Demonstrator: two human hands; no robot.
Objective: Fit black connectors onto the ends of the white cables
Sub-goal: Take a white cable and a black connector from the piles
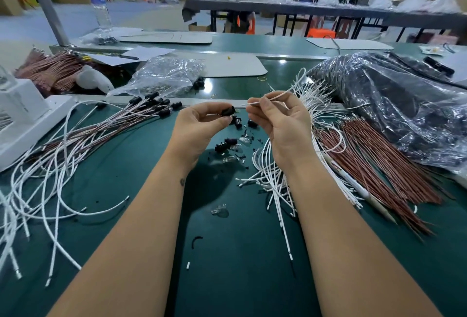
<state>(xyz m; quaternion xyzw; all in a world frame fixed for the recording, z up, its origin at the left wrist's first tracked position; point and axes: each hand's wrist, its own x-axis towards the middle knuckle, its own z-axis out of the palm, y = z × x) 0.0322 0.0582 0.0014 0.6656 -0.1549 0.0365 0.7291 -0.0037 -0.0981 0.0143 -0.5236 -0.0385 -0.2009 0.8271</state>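
Two hands: left hand pinches one black connector, right hand pinches one white cable.

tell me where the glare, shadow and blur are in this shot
Head view: glare speckles the clear plastic bag at right; a dark shadow sits on the green table under the left hand; the background benches are softly blurred; the wide lens bends the table edges; the right hand and white cable are sharp.

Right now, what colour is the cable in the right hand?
White; the cable pinched in the right hand shows best in the head view.
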